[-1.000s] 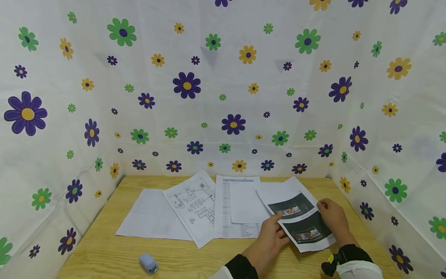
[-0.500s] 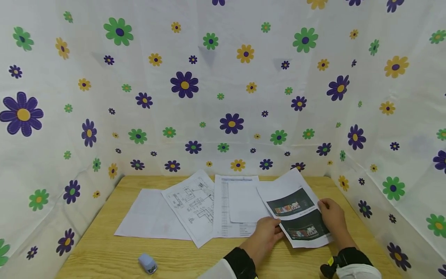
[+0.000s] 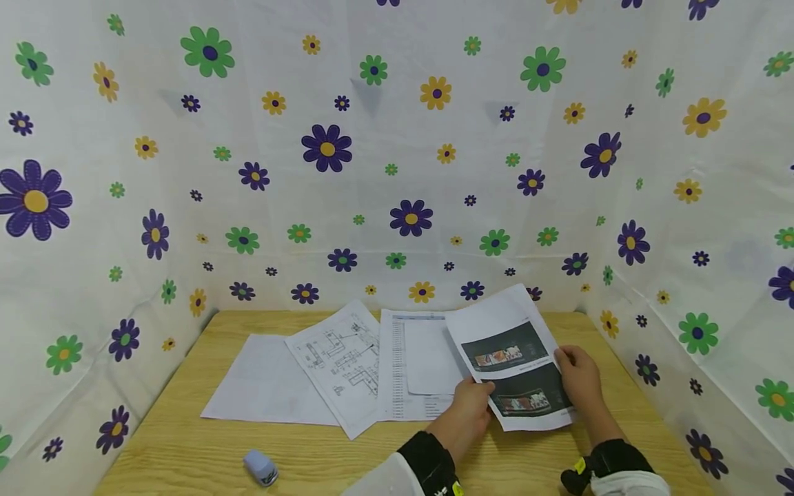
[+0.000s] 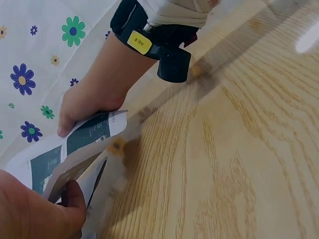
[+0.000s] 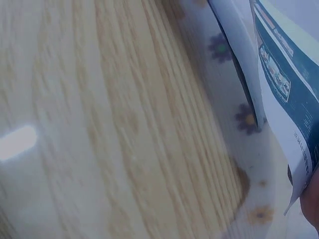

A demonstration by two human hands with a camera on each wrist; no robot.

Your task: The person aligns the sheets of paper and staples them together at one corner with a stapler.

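Where it's printed, paper looks dark.

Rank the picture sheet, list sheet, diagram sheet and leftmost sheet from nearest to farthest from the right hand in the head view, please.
1. Picture sheet: held at its right edge by the right hand.
2. List sheet: left of the picture sheet.
3. Diagram sheet: left of the list sheet.
4. Leftmost sheet: left of the diagram sheet, partly under it.
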